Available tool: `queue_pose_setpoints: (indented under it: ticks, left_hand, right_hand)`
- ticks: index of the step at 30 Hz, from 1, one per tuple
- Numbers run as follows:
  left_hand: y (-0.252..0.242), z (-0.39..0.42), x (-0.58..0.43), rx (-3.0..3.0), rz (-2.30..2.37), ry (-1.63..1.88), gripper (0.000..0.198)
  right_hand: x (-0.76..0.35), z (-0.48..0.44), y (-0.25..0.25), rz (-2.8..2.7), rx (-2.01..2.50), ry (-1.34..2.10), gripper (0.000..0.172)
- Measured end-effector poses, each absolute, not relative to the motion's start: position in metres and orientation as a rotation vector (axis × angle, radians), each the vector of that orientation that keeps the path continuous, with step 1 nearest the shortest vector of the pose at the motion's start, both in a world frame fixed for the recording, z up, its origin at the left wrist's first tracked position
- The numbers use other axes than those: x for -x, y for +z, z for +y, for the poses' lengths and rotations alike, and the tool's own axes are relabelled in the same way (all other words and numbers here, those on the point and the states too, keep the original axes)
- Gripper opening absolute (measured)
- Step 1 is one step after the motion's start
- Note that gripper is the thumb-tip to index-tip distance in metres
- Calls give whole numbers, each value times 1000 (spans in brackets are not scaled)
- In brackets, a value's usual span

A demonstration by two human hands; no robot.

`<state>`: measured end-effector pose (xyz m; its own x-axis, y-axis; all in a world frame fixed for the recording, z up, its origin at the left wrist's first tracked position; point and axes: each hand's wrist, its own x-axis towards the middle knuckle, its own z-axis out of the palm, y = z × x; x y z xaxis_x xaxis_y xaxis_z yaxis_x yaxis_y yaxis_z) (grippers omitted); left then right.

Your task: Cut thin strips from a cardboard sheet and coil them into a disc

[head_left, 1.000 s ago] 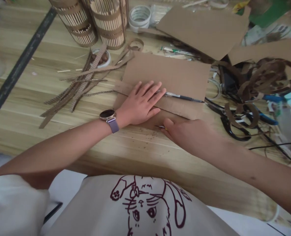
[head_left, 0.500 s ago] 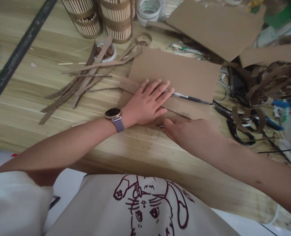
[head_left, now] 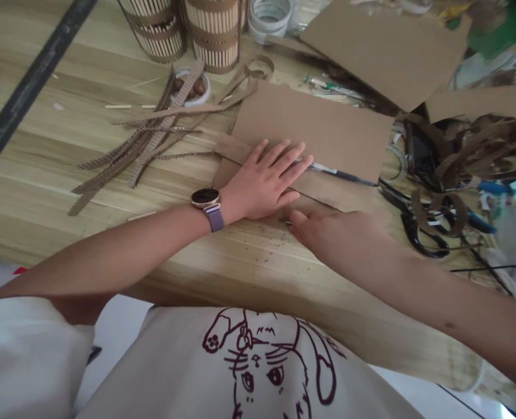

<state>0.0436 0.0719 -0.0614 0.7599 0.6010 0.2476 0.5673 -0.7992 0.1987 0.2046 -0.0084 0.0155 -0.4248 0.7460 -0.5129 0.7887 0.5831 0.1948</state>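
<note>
My left hand [head_left: 269, 183] lies flat with its fingers spread, pressing on a cardboard strip [head_left: 316, 192] laid over a larger cardboard sheet [head_left: 319, 119]. A dark pen [head_left: 347, 176] rests along the strip's far side, one end passing under my left fingertips. Close by on the near side, my right hand [head_left: 330, 233] is closed low against the cardboard. A small shiny tip shows at its thumb and fingers, but most of what it holds is hidden. Small brown crumbs are scattered on the wood just in front.
Cut corrugated strips [head_left: 153, 139] lie at the left, near a tape roll [head_left: 192, 87] with brown balls inside. Stick-and-cardboard baskets [head_left: 212, 32] stand behind. Black-handled scissors [head_left: 419, 233] and a heap of brown strips [head_left: 488, 148] lie at the right. Another cardboard piece [head_left: 388, 52] is at the back.
The whole view has shifted slightly. Both hands keep nearly the same place on the cardboard, the left still flat and the right still closed.
</note>
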Motion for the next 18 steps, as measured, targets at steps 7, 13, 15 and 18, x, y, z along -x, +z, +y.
queue_pose_setpoints:
  ticks: [7,13,15,18]
  left_hand:
    - [-63,74,-41,-2864,912,451,62]
    - [-63,75,-40,-2877,901,415,64]
    - [-63,75,-40,-2873,899,436,63]
    - [-64,75,-40,-2870,898,463,63]
  right_hand:
    - [-208,-7,20,2174,-1181,-83,37]
    - [-230,-12,23,2151,-1207,-102,37]
    - [-240,-15,23,2137,-1201,-134,38]
    - [-254,-21,20,2213,-1228,-186,40]
